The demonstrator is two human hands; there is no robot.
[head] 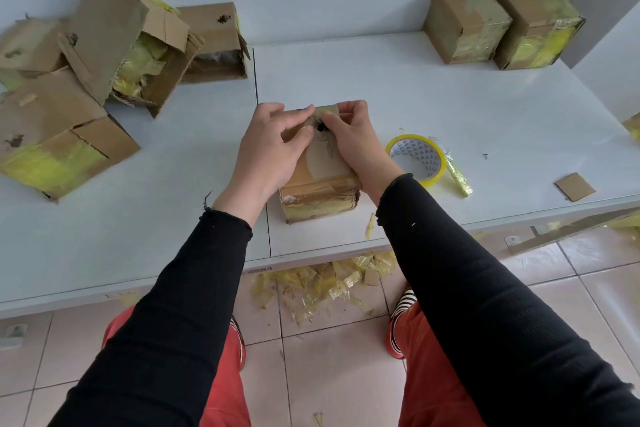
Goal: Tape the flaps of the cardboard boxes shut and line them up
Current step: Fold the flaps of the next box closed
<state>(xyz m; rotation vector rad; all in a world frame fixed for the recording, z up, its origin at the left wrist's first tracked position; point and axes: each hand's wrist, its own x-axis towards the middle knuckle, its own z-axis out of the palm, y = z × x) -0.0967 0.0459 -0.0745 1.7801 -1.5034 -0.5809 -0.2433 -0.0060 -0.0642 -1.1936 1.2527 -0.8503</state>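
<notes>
Pressing the flaps flat should come first: both hands sit on top of the cardboard box [320, 180] at the bench [450, 107] centre, left hand [273, 146] and right hand [349, 139] each in a narrow grip, fingertips seemingly pinching tape at the far edge; the tape roll [415, 158] lies just right; fingers hide the seam

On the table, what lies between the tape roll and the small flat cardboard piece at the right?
In the head view, a crumpled yellow tape strip lies there, close beside the tape roll; toward the cardboard piece the table is bare.
</notes>
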